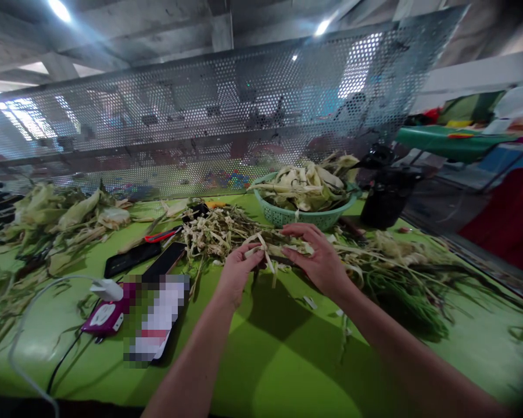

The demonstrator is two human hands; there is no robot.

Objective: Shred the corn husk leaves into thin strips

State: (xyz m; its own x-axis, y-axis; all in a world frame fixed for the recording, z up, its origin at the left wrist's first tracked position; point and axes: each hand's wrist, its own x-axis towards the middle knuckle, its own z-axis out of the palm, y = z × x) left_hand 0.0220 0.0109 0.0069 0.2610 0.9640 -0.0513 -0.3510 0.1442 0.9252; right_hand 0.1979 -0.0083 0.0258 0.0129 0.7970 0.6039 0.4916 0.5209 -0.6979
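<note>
Both my hands work at a bundle of pale corn-husk strips (273,248) in the middle of a green table (287,348). My left hand (237,268) pinches one end of the strips between thumb and fingers. My right hand (318,255) curls over the other end and presses on it. Loose strips hang down between the two hands. Just behind them lies a heap of cut husk strips (218,229).
A teal basket (305,217) full of husks stands behind the hands, with a black container (386,200) to its right. Husk piles (61,215) lie at the far left. Phones (133,258) and a pink device (104,316) with a white cable lie left. A perforated metal screen (226,116) backs the table.
</note>
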